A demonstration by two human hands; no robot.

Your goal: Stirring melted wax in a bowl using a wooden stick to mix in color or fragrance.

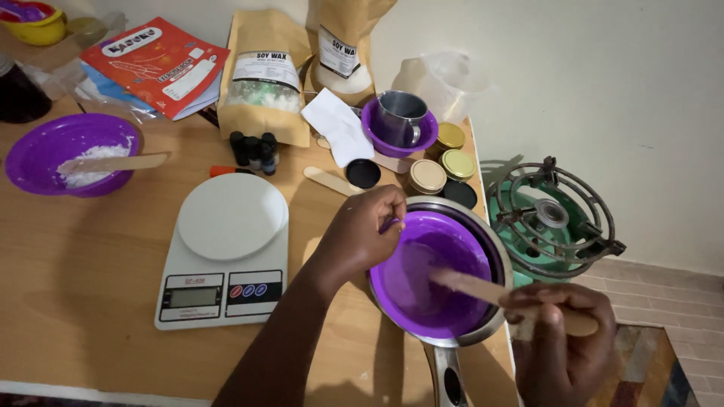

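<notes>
Left hand (367, 230) grip pinches the near-left rim of the purple bowl (434, 275), which sits inside a metal saucepan (494, 249) on the surface (75, 279). Right hand (562, 332) grip closes around a wooden stirring stick (483, 286), its far end inside the bowl. Digital kitchen scale (226, 249) stands left of the left grip.

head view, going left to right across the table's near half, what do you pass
purple bowl of white powder → white kitchen scale → left hand → purple bowl in the metal pan → right hand holding a wooden stick
</notes>
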